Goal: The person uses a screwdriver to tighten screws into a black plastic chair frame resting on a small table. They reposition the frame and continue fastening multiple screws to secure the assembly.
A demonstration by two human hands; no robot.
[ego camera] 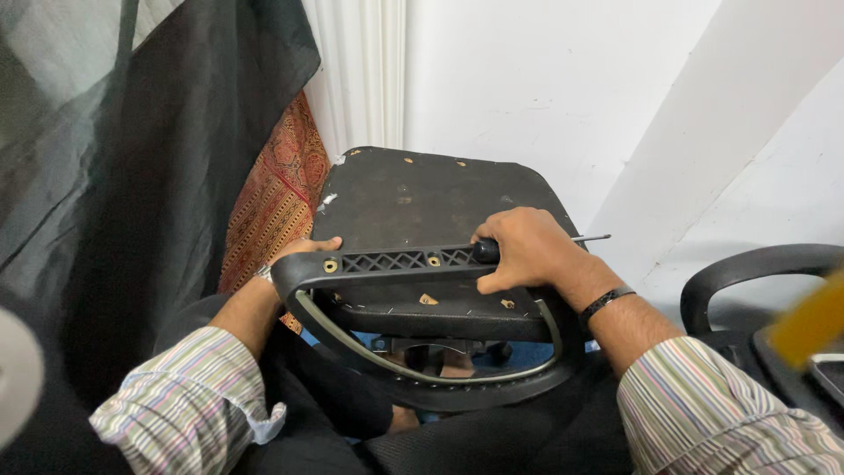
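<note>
A black chair seat (413,189) rests upturned on my lap, its flat underside facing me. Against its near edge lies a black loop armrest (440,387), whose latticed bracket (396,260) has brass-ringed screw holes. My left hand (303,251) grips the armrest's left corner where it meets the seat, partly hidden behind the loop. My right hand (527,251) is closed around a screwdriver (591,237) held flat over the bracket's right end. Its black handle end pokes out to the left and its thin metal shaft points right.
A dark cloth (132,176) and a red patterned fabric (277,193) hang at the left. White walls stand behind. At the right are another black chair armrest (747,264) and a blurred yellow object (809,321).
</note>
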